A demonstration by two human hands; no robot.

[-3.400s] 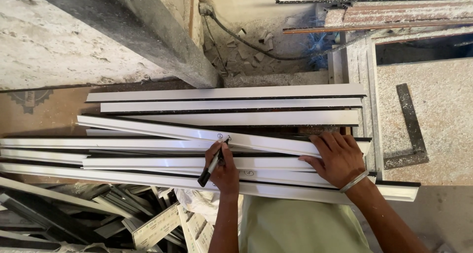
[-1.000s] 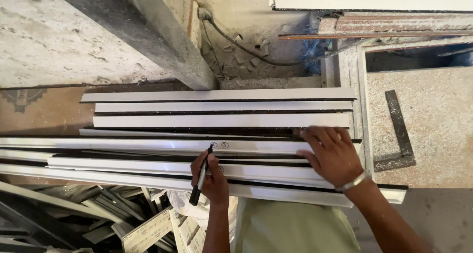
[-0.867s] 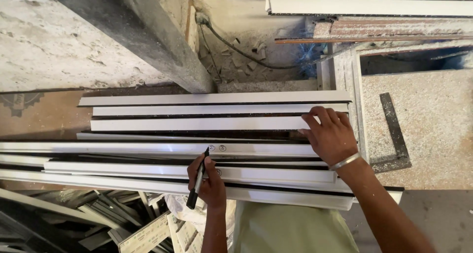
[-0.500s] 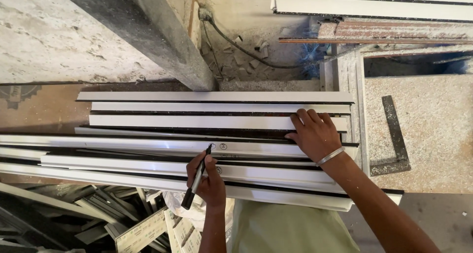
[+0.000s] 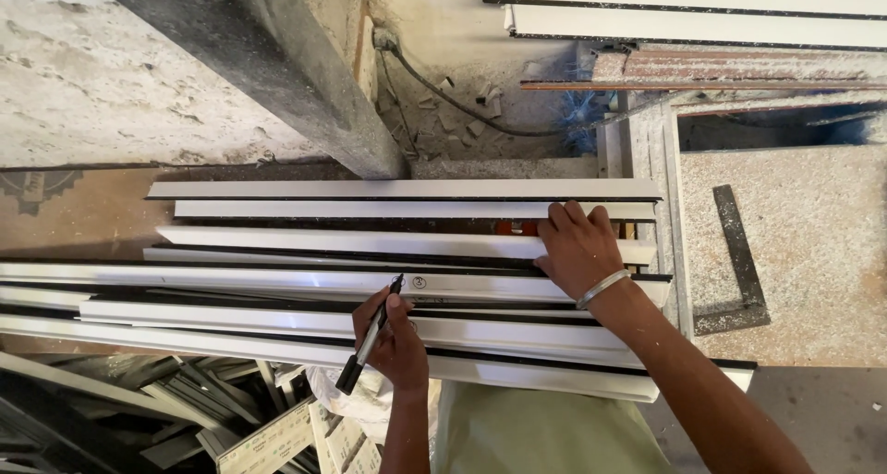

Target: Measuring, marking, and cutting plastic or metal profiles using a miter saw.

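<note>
While the left hand (image 5: pixel 393 340) grips a black marker pen (image 5: pixel 370 335) with its tip on a long white metal profile strip (image 5: pixel 277 282), the right hand (image 5: pixel 577 248), fingers spread flat and holding nothing, presses on a neighbouring white strip (image 5: pixel 370 243) in the stack beside a dark steel square (image 5: pixel 735 261).

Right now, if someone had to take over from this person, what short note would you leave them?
Left hand: grips a black marker pen, tip touching a long white metal profile strip beside a small round mark.
Right hand, silver bangle on its wrist: pressed flat on the upper white strips, steadying them.
Strips lie stacked side by side; a dark metal try square lies right on the speckled bench.
Done: one mark visible. Left: cannot tell.
</note>
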